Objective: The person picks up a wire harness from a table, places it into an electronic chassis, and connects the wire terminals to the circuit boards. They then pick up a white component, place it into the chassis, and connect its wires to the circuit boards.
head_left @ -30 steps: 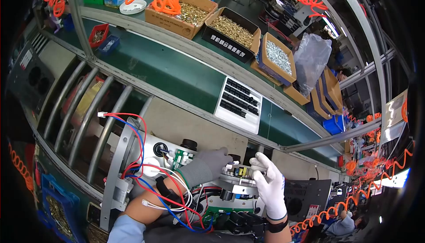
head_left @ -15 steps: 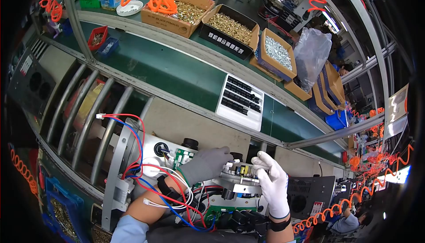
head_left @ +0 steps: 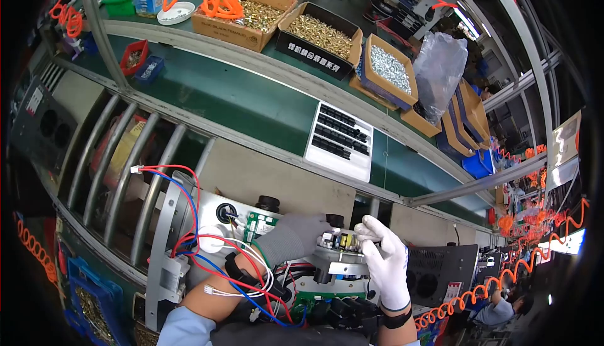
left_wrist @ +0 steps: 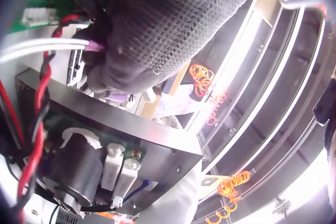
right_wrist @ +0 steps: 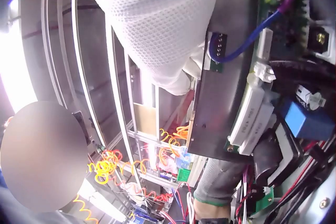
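Red and blue wires [head_left: 196, 214] cross the wrist of the left hand [head_left: 293, 236].

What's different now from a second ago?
Very little. In the head view, the boxes sit slightly further left and up, probably because the camera turned. Nothing looks newly taken hold of or let go. The left hand and right hand stay at the board, and the red and blue wires keep their loop.

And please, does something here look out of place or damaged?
I see no clear damage or spill. But the white connector on the red and blue wires sticks out unplugged by the metal bars, looking loose.
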`<state>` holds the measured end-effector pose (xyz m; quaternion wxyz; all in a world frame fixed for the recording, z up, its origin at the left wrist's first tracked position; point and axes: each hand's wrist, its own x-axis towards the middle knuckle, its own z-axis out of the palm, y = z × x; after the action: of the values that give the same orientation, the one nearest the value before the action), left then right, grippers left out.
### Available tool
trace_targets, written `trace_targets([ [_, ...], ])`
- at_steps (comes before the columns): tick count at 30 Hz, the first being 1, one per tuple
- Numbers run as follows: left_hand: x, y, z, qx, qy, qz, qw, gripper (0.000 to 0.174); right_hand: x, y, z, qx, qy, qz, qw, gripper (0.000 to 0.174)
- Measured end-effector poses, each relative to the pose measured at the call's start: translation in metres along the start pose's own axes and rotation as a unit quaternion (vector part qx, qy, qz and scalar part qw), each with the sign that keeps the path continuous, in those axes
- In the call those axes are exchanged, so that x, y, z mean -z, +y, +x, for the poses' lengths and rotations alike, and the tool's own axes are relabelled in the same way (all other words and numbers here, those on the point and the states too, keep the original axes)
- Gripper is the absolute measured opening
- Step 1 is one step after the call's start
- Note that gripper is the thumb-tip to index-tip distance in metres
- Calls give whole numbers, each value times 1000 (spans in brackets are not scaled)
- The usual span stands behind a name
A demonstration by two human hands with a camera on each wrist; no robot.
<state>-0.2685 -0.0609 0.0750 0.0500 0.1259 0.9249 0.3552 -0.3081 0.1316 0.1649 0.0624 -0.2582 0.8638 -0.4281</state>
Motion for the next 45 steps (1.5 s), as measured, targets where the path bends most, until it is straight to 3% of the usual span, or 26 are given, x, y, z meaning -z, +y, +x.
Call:
trace_targets([
  [4, 3, -7, -4, 10, 24, -29, 999, 27, 0, 2, 3, -16, -14, 35, 999, 40],
  [6, 3, -11, -7, 79, 90, -188, 975, 25, -1, 0, 3, -42, -19, 66, 997, 41],
  [8, 14, -10, -10, 53, 136, -167, 975, 27, -1, -5, 4, -20, -17, 28, 999, 42],
  [10, 26, 4, -19, 23, 169, -214, 962, 27, -6, -11, 4, 59, 27, -1, 998, 45],
  [11, 17, 5, -21, -61, 187, -213, 957, 26, -8, -20, 3, 99, 15, -22, 995, 46],
  [12, 18, 14, -24, -49, 132, -196, 971, 26, -9, -30, 2, 138, 2, -44, 989, 47],
  [14, 13, 24, -33, -55, 146, -187, 970, 27, -8, -42, 4, 202, -73, -86, 973, 35],
  [16, 17, 27, -38, -61, 124, -217, 966, 30, -9, -52, -4, 152, -79, -65, 983, 24],
  [18, 25, 34, -45, -31, 135, -349, 927, 37, -13, -49, -11, 138, -39, -48, 989, 21],
  [19, 40, 49, -52, 61, 110, -377, 917, 36, -15, -45, -14, 117, -3, -28, 993, 18],
  [20, 41, 52, -53, 59, 113, -375, 918, 36, -18, -41, -15, 122, -2, -28, 992, 18],
  [22, 37, 54, -54, 33, 188, -414, 890, 33, -23, -32, -15, 47, 5, 62, 997, 18],
  [23, 31, 51, -52, 7, 240, -372, 897, 29, -25, -26, -12, 34, -15, 73, 997, 20],
  [28, 15, 32, -39, 71, 258, -407, 873, 24, -24, -33, -1, 15, -40, -10, 999, 24],
  [30, 7, 13, -28, 27, 280, -315, 907, 27, -19, -34, 2, -27, 21, -25, 999, 26],
  [31, 5, 6, -25, 53, 246, -235, 939, 25, -17, -22, 1, -57, 29, 15, 998, 29],
  [32, 3, 3, -22, 59, 252, -240, 936, 25, -14, -15, 1, -43, 41, 31, 998, 32],
  [35, -2, -1, -8, 69, 153, -111, 980, 22, -9, -11, -3, -78, 81, 66, 991, 31],
  [45, 6, -10, 1, 41, 81, -98, 991, 24, -7, -3, -4, -3, 74, -7, 997, 31],
])
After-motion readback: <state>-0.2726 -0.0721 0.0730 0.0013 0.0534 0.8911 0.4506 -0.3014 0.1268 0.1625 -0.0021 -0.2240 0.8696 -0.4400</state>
